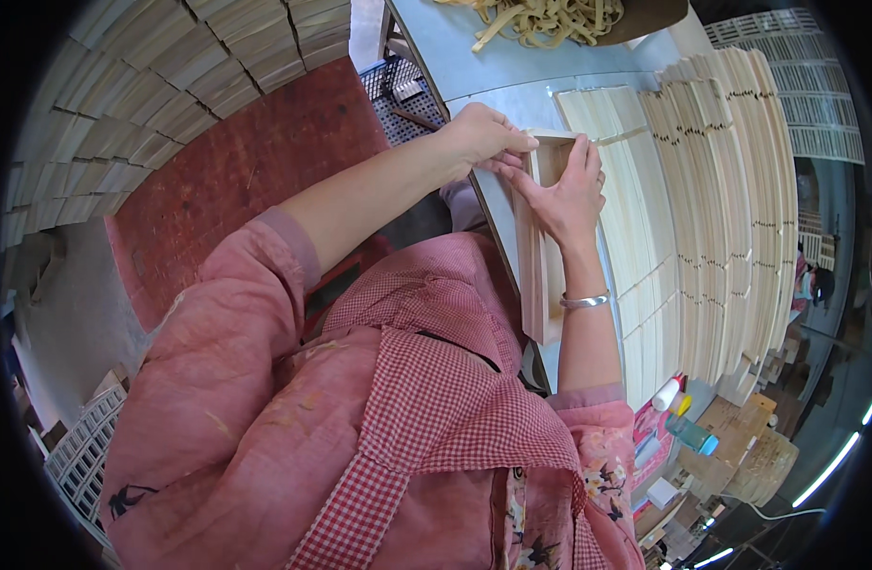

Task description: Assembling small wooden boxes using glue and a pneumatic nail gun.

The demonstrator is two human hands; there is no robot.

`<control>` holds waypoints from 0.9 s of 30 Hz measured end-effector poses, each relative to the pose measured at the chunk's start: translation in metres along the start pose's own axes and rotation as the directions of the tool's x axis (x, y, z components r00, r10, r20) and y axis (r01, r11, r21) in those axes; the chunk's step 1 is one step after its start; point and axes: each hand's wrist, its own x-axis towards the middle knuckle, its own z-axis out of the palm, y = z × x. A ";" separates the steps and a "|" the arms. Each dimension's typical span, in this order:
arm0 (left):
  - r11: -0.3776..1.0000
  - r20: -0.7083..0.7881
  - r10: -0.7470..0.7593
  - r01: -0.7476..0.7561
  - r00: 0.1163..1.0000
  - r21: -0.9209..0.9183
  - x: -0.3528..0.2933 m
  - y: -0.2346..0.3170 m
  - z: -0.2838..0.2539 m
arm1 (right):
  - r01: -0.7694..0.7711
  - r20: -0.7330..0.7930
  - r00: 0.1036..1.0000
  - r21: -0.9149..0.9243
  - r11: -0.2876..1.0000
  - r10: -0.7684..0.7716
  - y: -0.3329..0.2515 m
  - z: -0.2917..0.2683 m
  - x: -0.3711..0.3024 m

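A long, shallow wooden box (531,285) of pale boards lies along the near edge of the table. At its far end, my left hand (481,136) is closed on the corner, thumb and fingers pinching the side board. My right hand (569,198) straddles that same end, its thumb against the left wall and its fingers over the right one. A metal bangle (585,300) circles my right wrist, and the forearm covers part of the box.
Bundled thin wooden slats (635,190) stand in rows right of the box. Pale curled wood strips (550,21) lie on the far tabletop (502,62). To the left are a red board (246,180), stacked wood (170,76) and a perforated blue basket (398,100). Bottles (690,433) sit at lower right.
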 end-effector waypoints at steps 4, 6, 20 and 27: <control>0.987 0.097 0.003 0.013 0.995 -0.162 0.007 -0.010 -0.009 | 0.007 -0.008 1.000 0.007 1.000 -0.007 -0.001 -0.001 -0.001; 0.950 0.176 0.016 0.040 0.984 -0.309 0.010 -0.014 -0.015 | 0.008 -0.012 1.000 0.008 1.000 -0.008 -0.002 -0.001 -0.001; 0.958 0.007 0.274 -0.274 0.962 0.088 -0.009 -0.018 -0.015 | 0.042 -0.044 0.998 0.085 0.995 -0.039 0.004 0.001 -0.003; 0.745 -0.065 0.501 -0.392 0.863 0.540 -0.023 -0.023 0.020 | 0.162 -0.299 0.950 0.228 0.960 -0.090 0.068 -0.047 -0.051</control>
